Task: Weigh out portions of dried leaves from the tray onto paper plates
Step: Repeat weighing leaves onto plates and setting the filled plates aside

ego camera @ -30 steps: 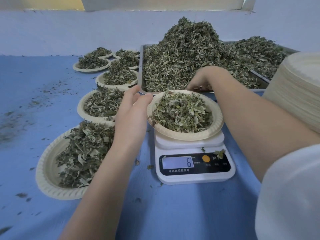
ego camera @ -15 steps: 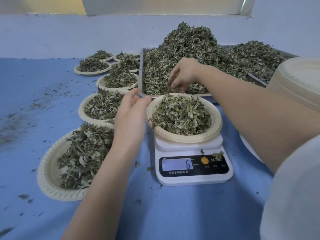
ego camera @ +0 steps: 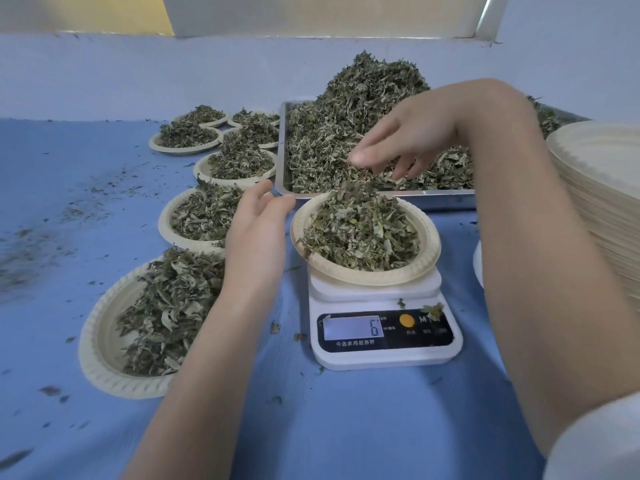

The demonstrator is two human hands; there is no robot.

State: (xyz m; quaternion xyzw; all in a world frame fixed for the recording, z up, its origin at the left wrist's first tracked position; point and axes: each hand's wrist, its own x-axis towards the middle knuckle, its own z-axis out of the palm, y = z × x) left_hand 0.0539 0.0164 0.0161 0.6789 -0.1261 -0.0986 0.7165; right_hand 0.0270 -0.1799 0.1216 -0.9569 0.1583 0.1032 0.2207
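Here, crinkled dried leaves [ego camera: 360,233], ridged round paper plate [ego camera: 429,251], white scale [ego camera: 384,355]

Soft, even, bluish daylight; faint shadows, wide-angle bending at edges, slight motion blur.

Digit "6" shown on scale [ego camera: 384,327] display [ego camera: 353,328]. Chinese line "今选家用厨房秤" printed beneath display. Small labels under orange button [ego camera: 407,320] too blurred to be read.

A steel tray [ego camera: 446,195] heaped with dried green leaves [ego camera: 363,109] sits just behind a leaf-filled paper plate [ego camera: 429,251] resting level on a white scale [ego camera: 384,355].
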